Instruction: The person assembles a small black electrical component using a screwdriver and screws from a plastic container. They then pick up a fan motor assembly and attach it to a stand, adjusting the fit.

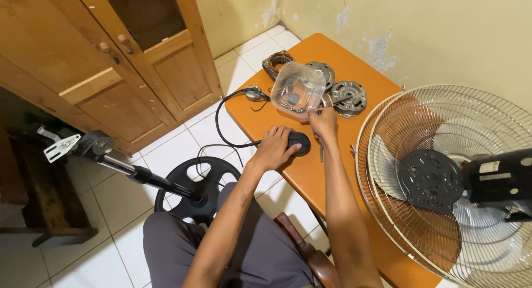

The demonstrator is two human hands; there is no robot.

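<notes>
A wooden cupboard (94,61) with panelled doors and small round knobs filled the upper left of the view. Beneath and to the right of the cupboard ran a floor (166,149) of pale square tiles with dark grout lines. Past the cupboard's right edge, two yellowish plastered walls (443,27) met in a corner, their paint flaking in grey and white patches. Further right of the cupboard stood an orange table (310,177), pushed toward that corner. Light was even and soft, casting only faint shadows across the tiles.
</notes>
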